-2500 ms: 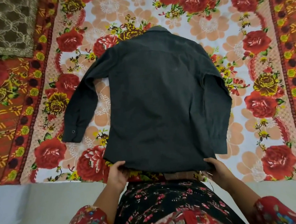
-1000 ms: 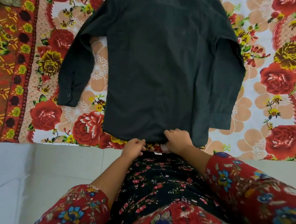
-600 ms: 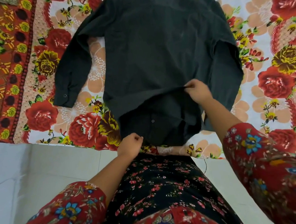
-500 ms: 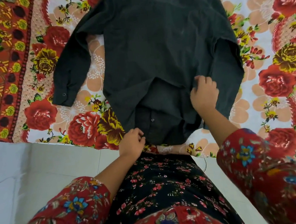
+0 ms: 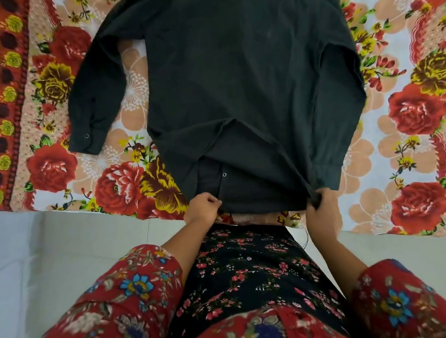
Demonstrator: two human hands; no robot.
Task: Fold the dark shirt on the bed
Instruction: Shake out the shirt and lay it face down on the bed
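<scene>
Head view: the shirt (image 5: 234, 72) lies spread mid-frame on the bed (image 5: 415, 112). Your left hand (image 5: 203, 206) pinches its hem, your right hand (image 5: 323, 204) grips the hem corner. Light, limp cloth, likely; hold edges.

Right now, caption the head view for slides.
Left hand and right hand grip the dark shirt's hem on the bed.

No text, label, brand, number or sign can be read. The dark shirt (image 5: 234, 72) shows only plain cloth and small snap buttons, and the floral bedsheet (image 5: 415, 112) carries only a printed pattern of roses.
</scene>
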